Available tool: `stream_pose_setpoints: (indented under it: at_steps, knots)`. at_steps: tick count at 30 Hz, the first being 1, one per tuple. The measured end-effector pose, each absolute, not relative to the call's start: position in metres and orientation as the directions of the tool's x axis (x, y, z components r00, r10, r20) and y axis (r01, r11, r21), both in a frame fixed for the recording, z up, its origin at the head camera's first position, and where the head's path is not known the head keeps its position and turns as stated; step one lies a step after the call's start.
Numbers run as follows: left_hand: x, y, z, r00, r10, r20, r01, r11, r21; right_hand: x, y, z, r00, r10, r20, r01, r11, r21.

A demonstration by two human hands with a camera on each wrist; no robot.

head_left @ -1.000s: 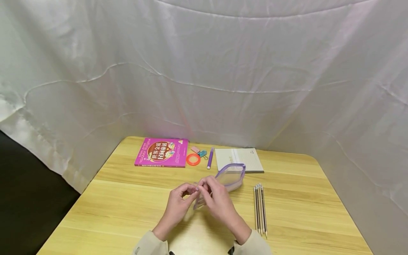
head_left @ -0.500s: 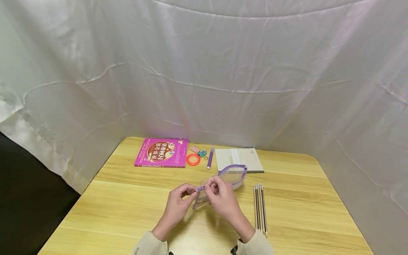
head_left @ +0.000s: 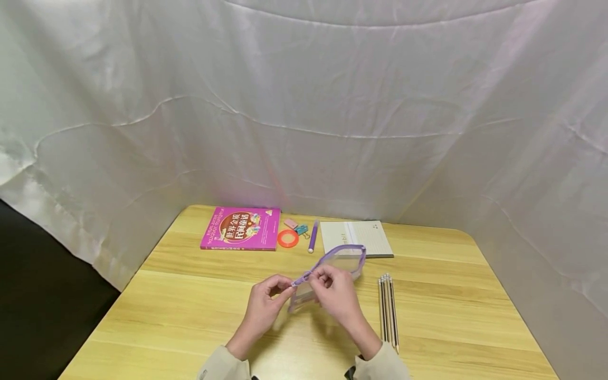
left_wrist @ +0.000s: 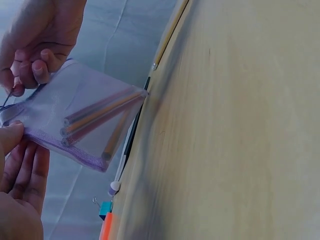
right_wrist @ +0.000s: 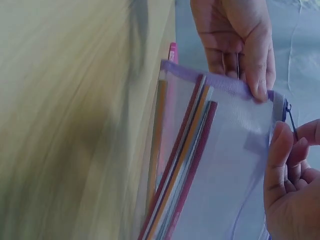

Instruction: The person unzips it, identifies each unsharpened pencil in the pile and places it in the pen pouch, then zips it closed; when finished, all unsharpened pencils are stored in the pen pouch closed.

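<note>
A pink book [head_left: 241, 227] lies at the desk's [head_left: 190, 306] far left. Nearer, the left hand [head_left: 265, 302] pinches the end of a clear purple-edged pouch [head_left: 343, 260] holding pencils, raised just above the desk. The right hand's [head_left: 336, 294] grip is clamped on its zipper pull. Loose pencils [head_left: 387, 310] lie to the right.

I wear a pale beige long-sleeved top; its soft cuffs end at my wrists. My left hand [head_left: 264, 307] and right hand [head_left: 335, 296] are bare, with no rings, watch or gloves, and my nails are short and unpainted.
</note>
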State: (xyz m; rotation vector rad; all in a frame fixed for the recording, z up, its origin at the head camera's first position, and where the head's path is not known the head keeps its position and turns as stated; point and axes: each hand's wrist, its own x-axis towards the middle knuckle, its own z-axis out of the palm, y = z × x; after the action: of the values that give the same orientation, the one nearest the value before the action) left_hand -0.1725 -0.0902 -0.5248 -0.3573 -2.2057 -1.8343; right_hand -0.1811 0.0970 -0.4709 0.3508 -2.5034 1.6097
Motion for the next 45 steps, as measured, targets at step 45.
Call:
stream_pose_setpoints:
  at_steps: [45]
  knots:
    - [-0.185, -0.138, -0.536, -0.969, -0.098, 0.228, 0.206, 0.195, 0.959, -0.222, 0.211, -0.477, -0.985, 0.141, 0.1, -0.023, 0.467, -0.884]
